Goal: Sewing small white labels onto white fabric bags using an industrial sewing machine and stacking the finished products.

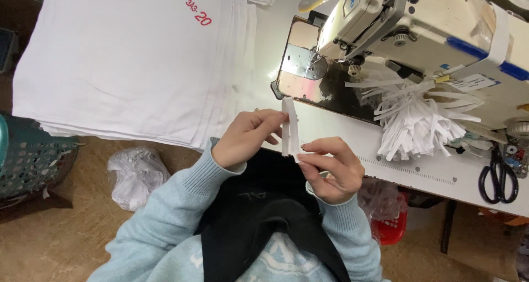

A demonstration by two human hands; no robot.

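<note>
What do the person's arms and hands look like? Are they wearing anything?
Both arms are covered by the soft, light blue knit sleeves of a sweater, with ribbed cuffs at the wrists. The left hand and right hand are bare, with no gloves. There may be a ring on the left hand, but it is too small to tell.

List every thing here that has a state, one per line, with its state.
Left hand: pinching the top of the white strip.
Right hand: pinching the strip's lower end.
White strip: folded, held upright between both hands, off the table.
White fabric stack: folded flat, piled.
Bundle of white strips: loose, lying by the sewing machine.
Scissors: shut, lying flat.
</note>
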